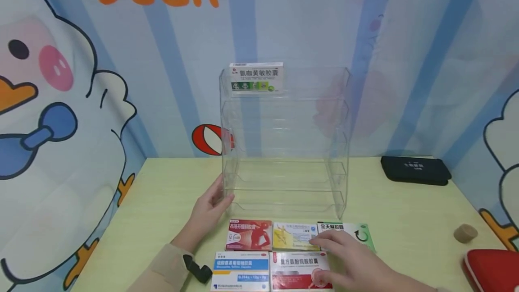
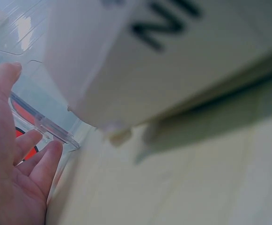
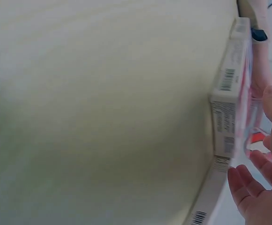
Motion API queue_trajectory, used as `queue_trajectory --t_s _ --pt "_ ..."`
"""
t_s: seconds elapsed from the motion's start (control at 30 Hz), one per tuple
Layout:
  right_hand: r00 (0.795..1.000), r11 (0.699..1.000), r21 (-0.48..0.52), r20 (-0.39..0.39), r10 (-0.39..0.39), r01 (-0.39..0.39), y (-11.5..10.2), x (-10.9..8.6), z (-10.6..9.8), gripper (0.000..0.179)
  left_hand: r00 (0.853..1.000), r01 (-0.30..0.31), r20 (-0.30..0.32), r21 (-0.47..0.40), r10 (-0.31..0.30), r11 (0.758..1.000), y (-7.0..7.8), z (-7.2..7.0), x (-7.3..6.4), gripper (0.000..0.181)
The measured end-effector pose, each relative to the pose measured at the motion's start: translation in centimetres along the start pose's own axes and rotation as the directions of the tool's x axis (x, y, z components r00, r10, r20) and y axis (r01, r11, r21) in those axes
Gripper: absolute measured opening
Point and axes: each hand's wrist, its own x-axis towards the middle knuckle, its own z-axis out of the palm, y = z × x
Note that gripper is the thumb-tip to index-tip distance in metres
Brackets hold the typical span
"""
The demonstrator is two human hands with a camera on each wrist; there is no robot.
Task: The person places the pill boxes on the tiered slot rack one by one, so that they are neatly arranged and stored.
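Note:
A clear plastic tiered display rack (image 1: 284, 175) stands on the table. My left hand (image 1: 208, 204) holds its lower left side, thumb toward the front, other fingers along the outer side; in the left wrist view the hand (image 2: 25, 159) is by the rack's edge. Above the medicine boxes my right hand (image 1: 348, 256) has loosely spread fingers, overlapping a green-and-white box (image 1: 362, 233), a yellow-and-white box (image 1: 289, 238) and a red-and-white box (image 1: 298, 267). A red box (image 1: 247, 235) and a blue-and-white box (image 1: 239, 265) lie to their left.
One white-and-green medicine box (image 1: 257, 80) stands in the rack's top tier at left. A black case (image 1: 415, 170) lies at the back right. Farther forward are a small brown cylinder (image 1: 465, 233) and a red case (image 1: 492, 267). A printed curtain (image 1: 284, 12) hangs behind.

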Motion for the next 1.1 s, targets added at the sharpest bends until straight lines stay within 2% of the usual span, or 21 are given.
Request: queue_trajectory --t_s 0.2,0.47,0.7,1.1 --pt "0.995 0.993 0.084 0.061 0.075 -0.080 0.6 -0.2 1.1 0.061 1.000 0.000 0.005 -0.007 0.001 1.000 -0.1 -0.1 0.0 0.077" --pt "0.997 0.996 0.042 0.035 0.072 -0.074 0.5 -0.4 1.3 0.058 1.000 0.007 -0.004 -0.001 -0.007 1.000 -0.1 0.0 0.0 0.078" --pt "0.990 0.991 0.033 0.059 0.127 -0.129 0.5 -0.8 1.4 0.057 1.000 0.005 0.001 -0.002 -0.005 1.000 -0.1 0.0 0.0 0.078" --pt "0.997 0.996 -0.041 0.000 0.077 -0.077 0.6 -1.1 1.7 0.057 1.000 0.003 0.001 -0.002 -0.003 1.000 -0.1 -0.1 0.1 0.078"
